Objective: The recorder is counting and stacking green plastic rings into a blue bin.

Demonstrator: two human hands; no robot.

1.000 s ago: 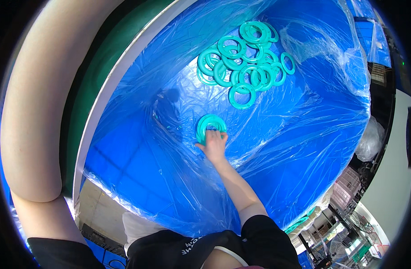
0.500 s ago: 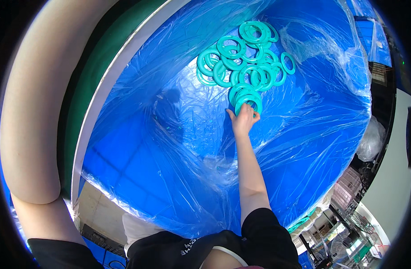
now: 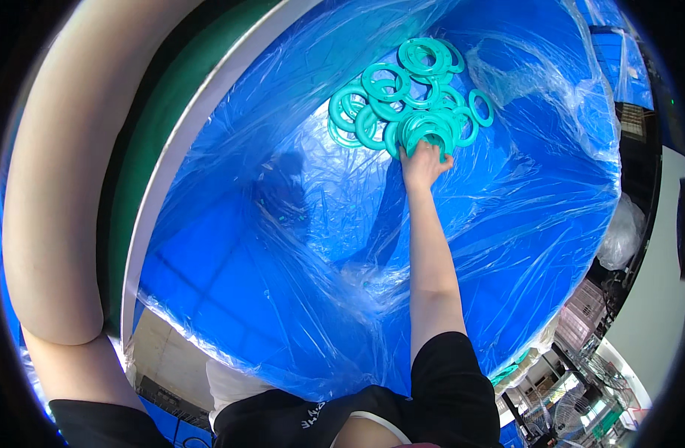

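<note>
My right hand [image 3: 424,168] reaches down into a large blue container lined with clear plastic film [image 3: 297,284]. Its fingers grip the near edge of a stack of flat turquoise rings [image 3: 430,119], with some fingertips inside the hole. The stack lies against or over the near part of a loose heap of similar turquoise rings [image 3: 368,77]. One ring [image 3: 472,108] leans at the heap's right edge. On the left, my left forearm [image 3: 55,187] runs up along the container's outside, large and close; its hand is outside the picture.
A pale rim [image 3: 157,160] curves along the container's left side, with a dark green band [image 3: 144,127] beside it. Crumpled clear film [image 3: 521,75] covers the right wall. Beyond the right edge are a plastic bag [image 3: 622,231] and a fan [image 3: 570,407].
My right hand has moved away from me and slightly right, carrying the ring stack from the heap's near end onto or against its middle. The left forearm has barely shifted.
</note>
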